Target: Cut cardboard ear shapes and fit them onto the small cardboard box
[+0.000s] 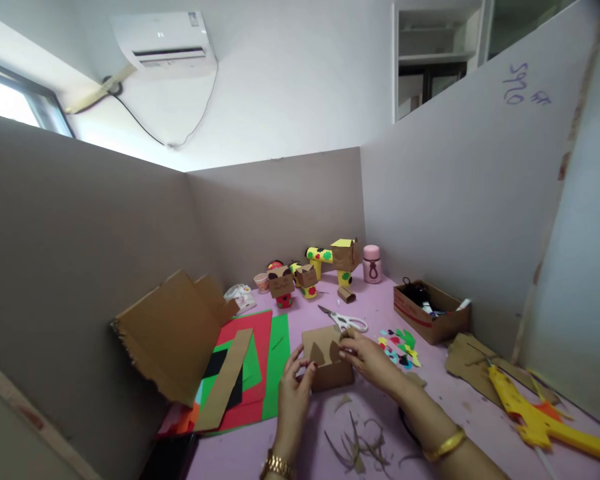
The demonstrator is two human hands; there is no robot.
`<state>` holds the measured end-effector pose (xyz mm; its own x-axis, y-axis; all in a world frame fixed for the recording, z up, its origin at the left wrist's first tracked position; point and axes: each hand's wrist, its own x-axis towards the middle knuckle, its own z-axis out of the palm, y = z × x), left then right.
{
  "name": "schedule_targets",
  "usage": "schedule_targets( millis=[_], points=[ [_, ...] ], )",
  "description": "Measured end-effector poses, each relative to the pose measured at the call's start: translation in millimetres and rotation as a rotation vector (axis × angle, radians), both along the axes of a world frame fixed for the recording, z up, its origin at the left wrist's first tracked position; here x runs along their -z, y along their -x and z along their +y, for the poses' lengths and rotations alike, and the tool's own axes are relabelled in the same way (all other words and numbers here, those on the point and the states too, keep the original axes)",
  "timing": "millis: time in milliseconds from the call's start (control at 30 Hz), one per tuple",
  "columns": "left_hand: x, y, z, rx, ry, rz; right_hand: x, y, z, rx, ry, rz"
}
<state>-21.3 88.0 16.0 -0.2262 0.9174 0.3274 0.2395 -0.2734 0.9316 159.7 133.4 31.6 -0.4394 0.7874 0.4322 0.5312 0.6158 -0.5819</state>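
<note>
In front of me on the purple table stands a small brown cardboard box (pixel 333 379). Two pointed, ear-shaped cardboard pieces rise at its top front edge, a left ear piece (pixel 317 353) and a right ear piece (pixel 335 351). My left hand (pixel 296 381) grips the box's left side, its thumb near the base of the left ear piece. My right hand (pixel 364 355) is closed at the top right corner, fingers pinched on a small curved cardboard piece (pixel 347 333) by the right ear piece. White-handled scissors (pixel 345 320) lie just behind the box.
Coloured sheets (pixel 276 373) and a large cardboard sheet (pixel 173 337) are at left. Cardboard animal figures (pixel 281 285) and a pink bottle (pixel 372 265) stand behind. Right are paper cutouts (pixel 399 347), an open box (pixel 427 310) and a yellow glue gun (pixel 530 420). Cardboard scraps (pixel 355 447) lie in front.
</note>
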Motion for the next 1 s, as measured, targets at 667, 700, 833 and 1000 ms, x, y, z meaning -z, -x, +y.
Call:
schedule_targets(
  millis=[667,700,833,1000],
  points=[
    [21.2,48.0,-4.6,-0.236,0.142,0.191,7.0,-3.4,-5.9,0.136,0.380,0.550],
    [18.4,47.4,-5.8,-0.256,0.126,0.217,7.3,-4.0,-7.7,0.134,0.401,0.559],
    [-1.0,30.6,-16.8,-0.365,0.017,0.286,8.7,-6.0,-24.1,0.102,0.520,0.602],
    [-18.1,-21.1,-38.8,0.034,0.068,0.179,4.6,0.4,-62.8,0.002,0.655,0.719]
  ],
)
